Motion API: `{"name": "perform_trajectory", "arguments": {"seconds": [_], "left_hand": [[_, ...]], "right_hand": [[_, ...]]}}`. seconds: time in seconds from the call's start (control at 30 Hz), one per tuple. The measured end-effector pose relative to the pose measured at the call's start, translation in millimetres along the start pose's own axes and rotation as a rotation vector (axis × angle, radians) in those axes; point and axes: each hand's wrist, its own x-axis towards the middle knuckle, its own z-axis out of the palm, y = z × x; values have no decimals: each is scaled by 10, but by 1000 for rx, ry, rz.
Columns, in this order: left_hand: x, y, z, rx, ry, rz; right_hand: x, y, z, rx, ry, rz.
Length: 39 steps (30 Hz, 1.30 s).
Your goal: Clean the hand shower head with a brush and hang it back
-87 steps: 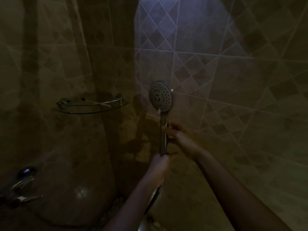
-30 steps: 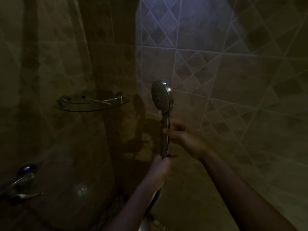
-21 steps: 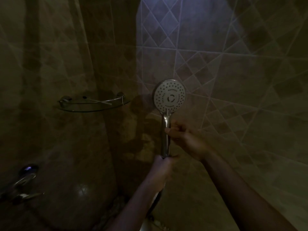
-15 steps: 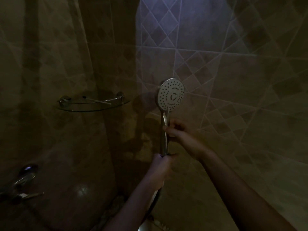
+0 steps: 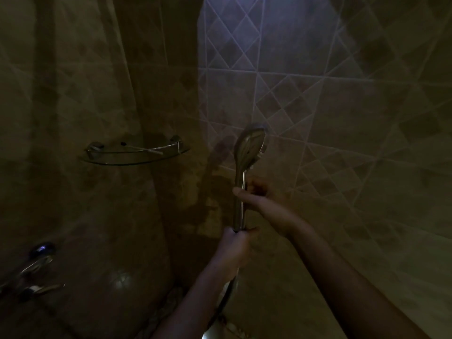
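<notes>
A chrome hand shower head [image 5: 249, 148] stands upright in front of the tiled corner, its shiny back turned to me and its spray face toward the wall. My left hand [image 5: 233, 245] is closed around the bottom of the handle where the hose [image 5: 228, 293] starts. Higher up, my right hand [image 5: 263, 203] grips the middle of the handle. I see no brush and no wall bracket in this dim view.
A glass corner shelf [image 5: 134, 152] with a thin stick-like item on it hangs at the left. Chrome tap fittings [image 5: 36, 267] stick out at the lower left. Tiled walls close in on both sides.
The shower head has been twisted about its handle: its spray face pointed at me half a second ago, and now its chrome back does. Both hands keep their grip.
</notes>
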Motion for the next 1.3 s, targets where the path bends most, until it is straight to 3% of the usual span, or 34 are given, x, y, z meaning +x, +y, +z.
{"name": "perform_trajectory", "arguments": {"seconds": [0.13,0.37,0.63,0.9,1.1,1.3], "left_hand": [[-10,-12,-12,-30,-30,50],[-20,8,5,12,-29,45],[-49,50,9,-12,-61,13],[45,19,11,7,-10,0],[4,88,7,18,-30,8],[17,66,9,-16,-13,20]], "right_hand": [[16,9,-4,-137,56,-34],[32,-9,-67,25,-44,-18],[52,2,-26,-147,120,-102],[7,-52,-86,1,-52,-80],[-3,-100,-28,-138,73,-125],[-14,-82,-32,42,-15,-53]]}}
